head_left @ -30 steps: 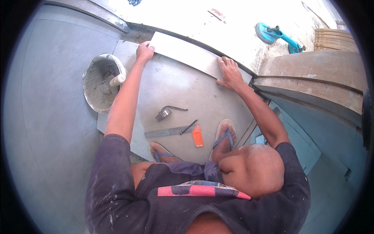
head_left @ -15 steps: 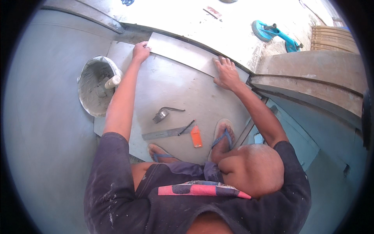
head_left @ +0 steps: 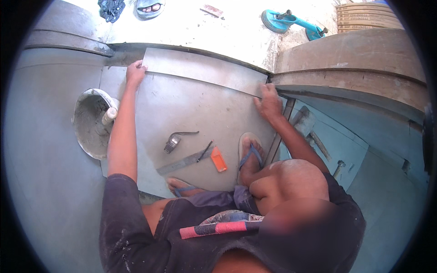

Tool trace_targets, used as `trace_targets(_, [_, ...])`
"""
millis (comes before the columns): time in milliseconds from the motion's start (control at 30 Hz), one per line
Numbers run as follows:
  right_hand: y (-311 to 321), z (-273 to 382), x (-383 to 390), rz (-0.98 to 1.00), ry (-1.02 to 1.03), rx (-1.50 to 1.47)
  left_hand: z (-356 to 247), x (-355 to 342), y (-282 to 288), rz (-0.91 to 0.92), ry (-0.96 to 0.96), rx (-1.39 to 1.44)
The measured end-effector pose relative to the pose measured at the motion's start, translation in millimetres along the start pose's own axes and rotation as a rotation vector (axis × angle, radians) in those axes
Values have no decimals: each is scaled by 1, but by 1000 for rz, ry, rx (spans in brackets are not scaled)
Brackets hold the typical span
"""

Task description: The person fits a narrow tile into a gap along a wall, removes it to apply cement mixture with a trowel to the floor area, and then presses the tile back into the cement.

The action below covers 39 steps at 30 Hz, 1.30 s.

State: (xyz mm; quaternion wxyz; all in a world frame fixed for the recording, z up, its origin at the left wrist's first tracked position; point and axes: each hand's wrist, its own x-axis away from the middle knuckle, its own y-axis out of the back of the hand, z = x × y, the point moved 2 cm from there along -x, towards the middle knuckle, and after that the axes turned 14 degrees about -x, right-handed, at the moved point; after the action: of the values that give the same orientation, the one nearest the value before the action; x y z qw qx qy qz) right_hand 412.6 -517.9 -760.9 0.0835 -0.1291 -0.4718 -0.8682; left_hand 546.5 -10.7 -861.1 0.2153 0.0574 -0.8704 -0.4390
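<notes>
A long, narrow light-grey tile strip (head_left: 205, 68) lies along the raised step at the far side of the floor. My left hand (head_left: 135, 74) pinches its left end, the thumb against the near corner. At the other end my right hand (head_left: 269, 103) is closed over the strip's right edge, fingers bent and slightly blurred. Between my arms, on the large floor tile, are a tape measure (head_left: 172, 143) with a strap, a metal ruler (head_left: 184, 162), a dark pen (head_left: 205, 152) and an orange angle-shaped piece (head_left: 218, 159).
Beside my left forearm stands a mortar bucket (head_left: 91, 125) with a pale handle inside. A mallet (head_left: 304, 120) lies right of my right arm. Beyond the step are a blue suction lifter (head_left: 291, 21), stacked cartons (head_left: 364, 16), a black bag (head_left: 111, 10) and another person's sandalled foot (head_left: 149, 8).
My right hand has slid from the strip's top face to its right end and closed there. My left hand stays on the left end. The view has shifted, revealing the mallet and another person's foot.
</notes>
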Motion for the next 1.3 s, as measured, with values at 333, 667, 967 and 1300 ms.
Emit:
trace_targets(333, [6, -66, 1, 29, -119, 158, -3, -5, 1, 16, -29, 21])
trace_targets(667, [15, -48, 3, 42, -258, 108, -20, 0, 4, 3, -59, -89])
trace_targets(967, [0, -73, 0, -54, -153, 139, -22, -8, 2, -38, -87, -263])
trace_targets(1300, [8, -61, -4, 25, -175, 116, -19, -7, 3, -104, -153, -356])
